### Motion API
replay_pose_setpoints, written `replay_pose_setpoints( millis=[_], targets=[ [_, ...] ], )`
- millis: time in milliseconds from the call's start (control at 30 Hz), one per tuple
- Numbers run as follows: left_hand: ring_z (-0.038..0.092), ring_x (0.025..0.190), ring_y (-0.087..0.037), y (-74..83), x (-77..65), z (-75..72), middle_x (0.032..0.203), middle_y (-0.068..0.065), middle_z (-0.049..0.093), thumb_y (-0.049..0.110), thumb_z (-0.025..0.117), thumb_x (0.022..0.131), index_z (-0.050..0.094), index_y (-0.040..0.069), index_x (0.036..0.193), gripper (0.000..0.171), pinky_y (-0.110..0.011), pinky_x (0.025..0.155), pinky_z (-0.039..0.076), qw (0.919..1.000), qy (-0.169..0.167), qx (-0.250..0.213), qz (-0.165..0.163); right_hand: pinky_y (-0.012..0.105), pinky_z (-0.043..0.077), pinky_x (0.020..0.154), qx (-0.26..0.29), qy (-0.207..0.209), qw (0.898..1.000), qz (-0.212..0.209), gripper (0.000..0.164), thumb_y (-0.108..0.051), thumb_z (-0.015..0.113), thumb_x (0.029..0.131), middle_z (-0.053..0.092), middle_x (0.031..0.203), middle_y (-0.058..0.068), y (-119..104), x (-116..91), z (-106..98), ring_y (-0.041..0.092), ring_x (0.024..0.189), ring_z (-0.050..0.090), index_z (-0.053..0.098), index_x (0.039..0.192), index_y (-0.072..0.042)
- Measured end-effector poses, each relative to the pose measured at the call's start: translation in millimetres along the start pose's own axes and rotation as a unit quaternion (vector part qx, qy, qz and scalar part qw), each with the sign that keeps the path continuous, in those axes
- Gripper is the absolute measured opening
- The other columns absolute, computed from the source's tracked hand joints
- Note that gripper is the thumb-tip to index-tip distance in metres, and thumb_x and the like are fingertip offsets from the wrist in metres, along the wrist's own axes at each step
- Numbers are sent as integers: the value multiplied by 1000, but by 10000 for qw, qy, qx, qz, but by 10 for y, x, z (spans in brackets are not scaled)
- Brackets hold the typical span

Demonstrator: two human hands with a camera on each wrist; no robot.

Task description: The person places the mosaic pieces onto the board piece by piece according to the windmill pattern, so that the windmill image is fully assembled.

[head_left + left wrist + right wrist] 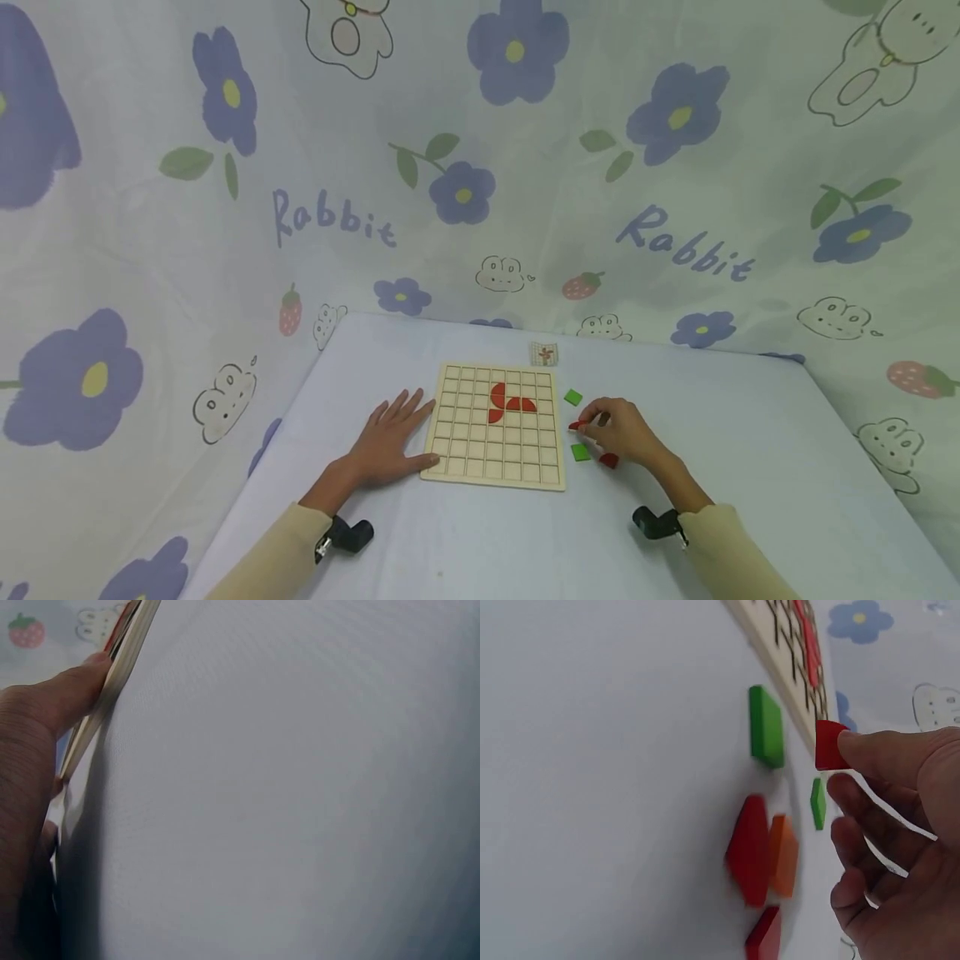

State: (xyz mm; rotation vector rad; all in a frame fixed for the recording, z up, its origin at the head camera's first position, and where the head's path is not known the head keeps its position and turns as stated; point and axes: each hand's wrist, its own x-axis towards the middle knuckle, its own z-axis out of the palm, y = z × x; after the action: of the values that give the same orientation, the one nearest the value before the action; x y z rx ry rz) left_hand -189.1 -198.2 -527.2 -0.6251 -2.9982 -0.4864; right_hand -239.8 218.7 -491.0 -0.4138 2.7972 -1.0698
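A square wooden grid board [495, 471] lies flat on the white table. Several red curved pieces [521, 405] sit in its upper middle cells. At the board's left edge, my left hand [386, 446] rests with fingers spread, its thumb [79, 686] on the near left corner. My right hand [622, 429], just off the board's right side, pinches a small red piece with a rounded corner [829, 746] between thumb and a fingertip. Below that hand lie a green square [766, 727], a red piece [748, 851] and an orange piece [783, 855].
A small pattern card [543, 354] showing a red shape lies behind the board. Another green square [573, 397] is near the board's upper right. One more red piece [765, 937] shows at the bottom of the right wrist view. A printed curtain [517, 183] surrounds the table.
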Motion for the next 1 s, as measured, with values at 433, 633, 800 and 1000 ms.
replay_pose_setpoints(
  millis=[433, 633, 800, 1000],
  targets=[
    [11, 148, -33, 8, 28, -52, 162, -10, 19, 73, 54, 85, 29, 17, 156, 94, -58, 116, 12, 10000, -32, -15, 15, 28, 50, 61, 412, -84, 9946, -946, 6, -11, 74, 89, 67, 84, -7, -398, 433, 284, 14, 75, 59, 75, 96, -11],
    [10, 149, -32, -13, 29, 11, 162, -9, 18, 75, 51, 85, 28, 18, 157, 95, -57, 116, 11, 10000, -59, 5, -42, 28, 52, 62, 512, -219, 9911, -1213, 7, -11, 76, 88, 69, 86, -6, -614, 620, 484, 11, 70, 60, 75, 94, -10],
    [9, 149, -32, -16, 29, 20, 163, -8, 17, 76, 50, 84, 27, 18, 157, 96, -56, 116, 10, 9999, -93, -5, -45, 28, 53, 64, 520, -399, 9894, -1294, 6, -9, 75, 88, 69, 88, -5, -760, 723, 638, 11, 73, 62, 74, 94, -10],
    [9, 149, -32, -20, 14, 10, 163, -8, 17, 77, 49, 85, 27, 19, 157, 95, -57, 116, 10, 9999, -117, 45, -66, 25, 53, 67, 277, -600, 9883, -1376, 5, -13, 74, 89, 67, 87, -9, -883, 827, 819, 6, 76, 61, 74, 94, -14]
  ],
)
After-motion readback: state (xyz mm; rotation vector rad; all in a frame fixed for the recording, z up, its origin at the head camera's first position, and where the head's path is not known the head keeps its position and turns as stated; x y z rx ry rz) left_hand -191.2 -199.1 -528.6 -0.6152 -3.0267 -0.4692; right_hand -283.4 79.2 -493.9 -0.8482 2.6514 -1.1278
